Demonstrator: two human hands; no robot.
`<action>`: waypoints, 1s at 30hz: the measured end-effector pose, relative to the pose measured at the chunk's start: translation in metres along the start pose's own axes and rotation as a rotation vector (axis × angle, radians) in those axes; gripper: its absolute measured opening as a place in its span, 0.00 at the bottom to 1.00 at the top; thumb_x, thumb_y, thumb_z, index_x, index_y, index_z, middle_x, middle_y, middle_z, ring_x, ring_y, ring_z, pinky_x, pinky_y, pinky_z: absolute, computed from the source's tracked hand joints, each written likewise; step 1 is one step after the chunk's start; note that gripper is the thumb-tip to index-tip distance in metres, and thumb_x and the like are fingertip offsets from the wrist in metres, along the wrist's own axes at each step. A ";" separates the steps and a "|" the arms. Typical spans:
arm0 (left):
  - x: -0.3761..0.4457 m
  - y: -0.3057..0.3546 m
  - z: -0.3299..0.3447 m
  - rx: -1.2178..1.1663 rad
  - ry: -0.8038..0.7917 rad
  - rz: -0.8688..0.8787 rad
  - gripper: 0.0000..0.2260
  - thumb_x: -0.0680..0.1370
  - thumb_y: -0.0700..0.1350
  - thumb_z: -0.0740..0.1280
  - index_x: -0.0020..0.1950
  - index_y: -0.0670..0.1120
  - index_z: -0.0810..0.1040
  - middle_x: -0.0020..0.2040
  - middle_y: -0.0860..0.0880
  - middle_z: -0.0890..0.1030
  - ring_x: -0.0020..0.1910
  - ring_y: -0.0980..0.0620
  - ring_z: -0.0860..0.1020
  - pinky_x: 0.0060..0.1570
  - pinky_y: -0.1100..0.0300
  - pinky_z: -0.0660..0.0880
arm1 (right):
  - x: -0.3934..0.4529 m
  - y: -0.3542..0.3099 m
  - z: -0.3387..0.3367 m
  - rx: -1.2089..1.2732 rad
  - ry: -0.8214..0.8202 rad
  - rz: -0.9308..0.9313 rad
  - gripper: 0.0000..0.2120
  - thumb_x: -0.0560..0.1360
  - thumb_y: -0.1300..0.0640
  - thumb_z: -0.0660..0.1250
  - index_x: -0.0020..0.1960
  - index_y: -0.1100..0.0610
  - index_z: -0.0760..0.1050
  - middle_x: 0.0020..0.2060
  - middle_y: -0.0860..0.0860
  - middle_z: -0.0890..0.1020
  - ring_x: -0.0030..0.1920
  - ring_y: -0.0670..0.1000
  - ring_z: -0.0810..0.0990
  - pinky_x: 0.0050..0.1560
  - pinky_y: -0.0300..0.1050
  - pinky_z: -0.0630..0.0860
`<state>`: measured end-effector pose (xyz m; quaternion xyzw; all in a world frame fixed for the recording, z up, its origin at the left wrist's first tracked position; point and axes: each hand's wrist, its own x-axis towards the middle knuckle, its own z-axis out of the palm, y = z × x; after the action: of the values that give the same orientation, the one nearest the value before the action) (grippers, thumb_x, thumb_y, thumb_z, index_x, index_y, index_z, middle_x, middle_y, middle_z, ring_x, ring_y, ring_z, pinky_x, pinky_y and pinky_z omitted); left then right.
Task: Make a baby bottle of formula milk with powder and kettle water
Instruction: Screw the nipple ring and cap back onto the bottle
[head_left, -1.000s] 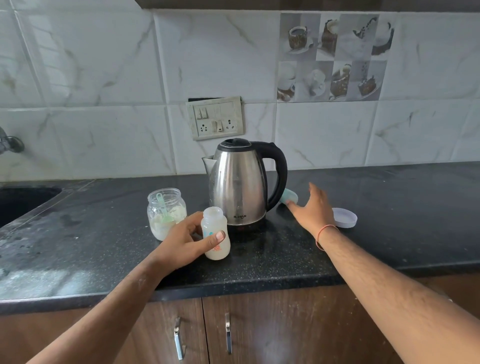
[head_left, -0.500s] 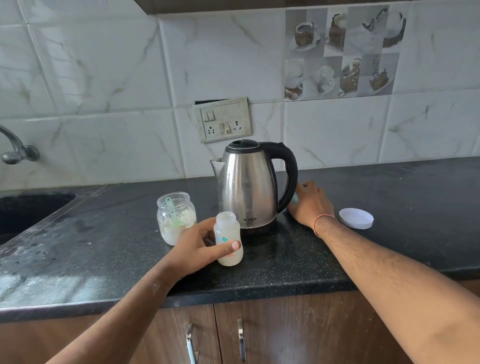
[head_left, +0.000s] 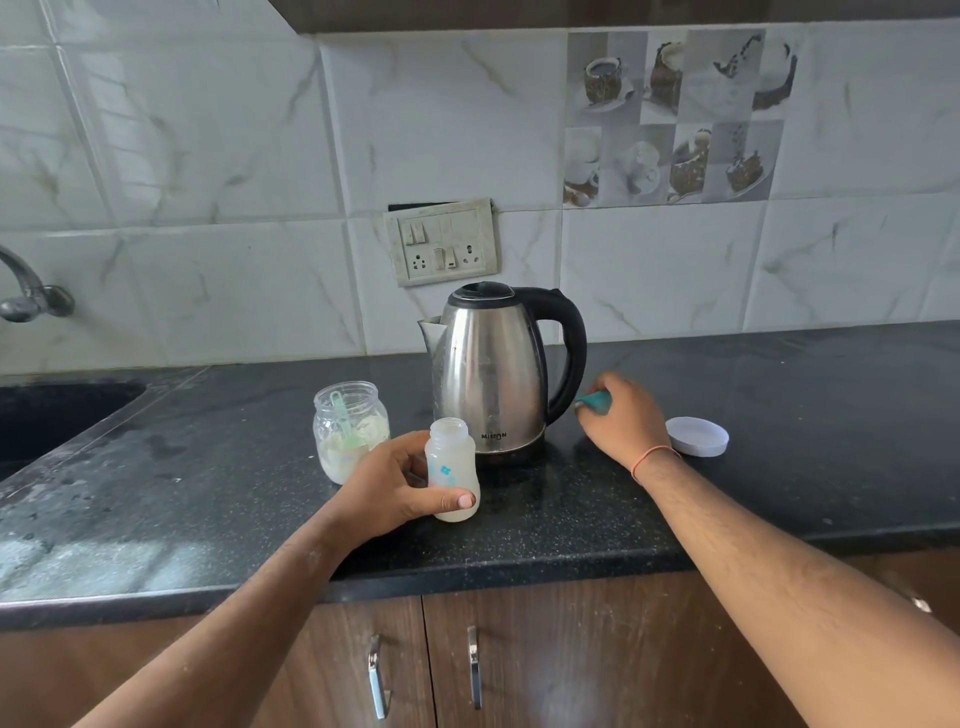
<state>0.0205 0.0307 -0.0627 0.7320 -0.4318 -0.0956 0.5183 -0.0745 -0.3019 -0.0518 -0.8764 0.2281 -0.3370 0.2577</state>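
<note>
A small open baby bottle (head_left: 450, 457) with pale liquid at its bottom stands upright on the black counter (head_left: 571, 525). My left hand (head_left: 395, 488) is wrapped around it. Behind it stands a steel kettle (head_left: 491, 369) with a black handle and closed lid. Left of the kettle sits an open glass jar of formula powder (head_left: 350, 428) with a green scoop inside. My right hand (head_left: 626, 415), just right of the kettle's handle, is closed on a teal bottle cap (head_left: 595, 401), mostly hidden by the fingers.
A white round lid (head_left: 697, 436) lies on the counter right of my right hand. A sink (head_left: 47, 415) and tap (head_left: 26, 296) are at far left. A switch panel (head_left: 441, 241) is on the tiled wall. Cabinet doors with handles (head_left: 470, 665) are below the counter.
My right hand reached past the kettle's handle and closed on the teal cap, which now lifts slightly. My left hand stayed on the bottle.
</note>
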 end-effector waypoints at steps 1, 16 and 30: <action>0.000 0.000 0.000 -0.003 0.000 0.007 0.39 0.59 0.72 0.85 0.65 0.55 0.84 0.56 0.51 0.90 0.56 0.47 0.88 0.63 0.43 0.84 | -0.006 -0.001 -0.003 0.083 0.006 0.010 0.07 0.77 0.53 0.75 0.51 0.53 0.78 0.47 0.50 0.81 0.49 0.56 0.79 0.44 0.47 0.70; 0.006 0.012 0.005 0.102 -0.067 -0.173 0.20 0.65 0.60 0.86 0.53 0.59 0.87 0.49 0.59 0.90 0.51 0.61 0.88 0.60 0.61 0.81 | -0.033 -0.002 -0.017 0.475 -0.014 0.095 0.12 0.76 0.56 0.79 0.55 0.47 0.81 0.54 0.43 0.84 0.59 0.49 0.82 0.57 0.46 0.81; 0.001 0.009 0.011 0.133 0.036 -0.119 0.20 0.63 0.61 0.86 0.49 0.60 0.84 0.41 0.56 0.86 0.42 0.58 0.81 0.42 0.69 0.76 | -0.071 -0.041 -0.022 0.643 0.076 -0.204 0.24 0.71 0.61 0.84 0.62 0.46 0.79 0.57 0.43 0.87 0.57 0.50 0.86 0.58 0.46 0.83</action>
<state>0.0097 0.0218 -0.0594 0.7907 -0.3836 -0.0841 0.4697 -0.1280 -0.2364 -0.0469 -0.7554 0.0308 -0.4480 0.4771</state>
